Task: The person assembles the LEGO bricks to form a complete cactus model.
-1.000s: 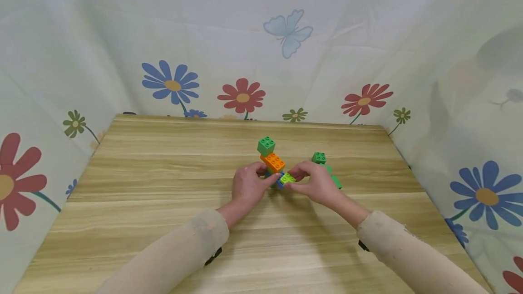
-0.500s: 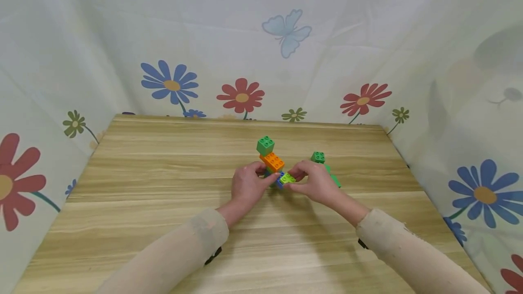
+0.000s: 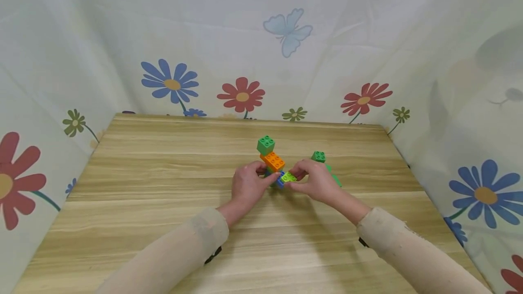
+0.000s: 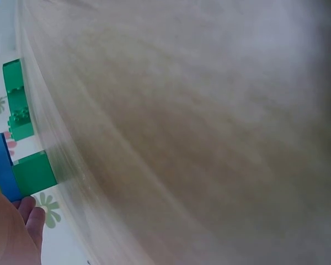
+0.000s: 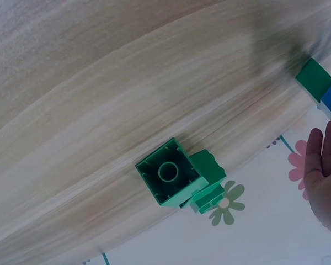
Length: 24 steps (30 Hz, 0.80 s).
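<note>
A small stack of toy building bricks stands on the table between the hands. On it, in the head view, show a green brick (image 3: 266,145), an orange brick (image 3: 272,161) and a blue brick (image 3: 280,179). My left hand (image 3: 250,186) grips the stack from the left, thumb toward the blue brick. A lime green brick (image 3: 288,177) is pinched between thumb and fingers of my right hand (image 3: 318,182), right at the top of the blue one. Below the blue brick, the left wrist view shows a green base brick (image 4: 35,173) on the table.
Joined green bricks (image 3: 319,156) stand just beyond the right hand, partly hidden by it. In the right wrist view one green brick (image 5: 171,171) of that group shows its hollow underside. A flower-print cloth (image 3: 196,35) walls the wooden table (image 3: 171,149) at back and sides.
</note>
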Motion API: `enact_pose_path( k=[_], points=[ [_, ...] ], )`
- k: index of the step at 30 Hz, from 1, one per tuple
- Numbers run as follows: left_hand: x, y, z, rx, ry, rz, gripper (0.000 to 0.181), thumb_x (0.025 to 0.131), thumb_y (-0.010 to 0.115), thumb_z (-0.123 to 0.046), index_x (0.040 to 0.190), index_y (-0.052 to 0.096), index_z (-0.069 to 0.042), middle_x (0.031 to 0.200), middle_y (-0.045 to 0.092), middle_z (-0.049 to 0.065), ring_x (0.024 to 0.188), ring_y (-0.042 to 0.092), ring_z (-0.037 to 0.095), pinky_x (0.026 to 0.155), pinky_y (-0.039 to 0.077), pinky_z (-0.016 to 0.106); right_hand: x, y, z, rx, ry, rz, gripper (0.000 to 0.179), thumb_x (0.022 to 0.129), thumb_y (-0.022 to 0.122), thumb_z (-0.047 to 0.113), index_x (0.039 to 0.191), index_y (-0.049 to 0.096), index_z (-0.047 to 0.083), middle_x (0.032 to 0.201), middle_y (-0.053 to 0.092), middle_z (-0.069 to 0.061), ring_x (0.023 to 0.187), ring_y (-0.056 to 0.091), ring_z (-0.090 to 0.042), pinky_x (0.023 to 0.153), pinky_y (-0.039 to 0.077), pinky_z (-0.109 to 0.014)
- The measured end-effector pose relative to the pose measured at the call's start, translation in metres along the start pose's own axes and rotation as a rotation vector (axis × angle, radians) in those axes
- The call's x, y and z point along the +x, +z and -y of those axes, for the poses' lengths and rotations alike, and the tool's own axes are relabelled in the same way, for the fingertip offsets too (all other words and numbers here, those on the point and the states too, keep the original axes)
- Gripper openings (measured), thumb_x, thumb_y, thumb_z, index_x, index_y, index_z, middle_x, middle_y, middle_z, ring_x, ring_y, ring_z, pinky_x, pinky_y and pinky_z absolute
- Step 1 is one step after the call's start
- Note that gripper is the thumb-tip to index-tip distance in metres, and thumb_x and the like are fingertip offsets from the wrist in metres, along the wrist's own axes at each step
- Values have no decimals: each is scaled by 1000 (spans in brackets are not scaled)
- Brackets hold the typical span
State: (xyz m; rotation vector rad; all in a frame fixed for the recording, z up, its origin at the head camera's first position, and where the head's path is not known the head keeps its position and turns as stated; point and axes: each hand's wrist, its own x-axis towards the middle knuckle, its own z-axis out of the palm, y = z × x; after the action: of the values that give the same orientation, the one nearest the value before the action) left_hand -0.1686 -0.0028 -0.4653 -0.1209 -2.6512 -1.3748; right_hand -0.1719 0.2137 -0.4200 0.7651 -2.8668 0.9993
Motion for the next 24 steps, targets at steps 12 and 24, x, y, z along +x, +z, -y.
enact_pose_path(
  k=[12,24],
  points=[
    [1,0,1,8,-2,6,39,88,89,-46,107,82,-13,103,82,3,94,77,18,82,63,38,0,1,4,-65,-36,18,24,86,93,21,96,75,8,94,72,-1,86,70,-16,82,64,-45],
    [1,1,1,6,16,-12,37,88,89,-44,105,82,-12,101,82,4,92,77,21,80,63,39,4,-2,4,-136,-92,41,22,90,89,26,96,76,10,88,69,2,81,65,-13,75,62,-37]
  ],
)
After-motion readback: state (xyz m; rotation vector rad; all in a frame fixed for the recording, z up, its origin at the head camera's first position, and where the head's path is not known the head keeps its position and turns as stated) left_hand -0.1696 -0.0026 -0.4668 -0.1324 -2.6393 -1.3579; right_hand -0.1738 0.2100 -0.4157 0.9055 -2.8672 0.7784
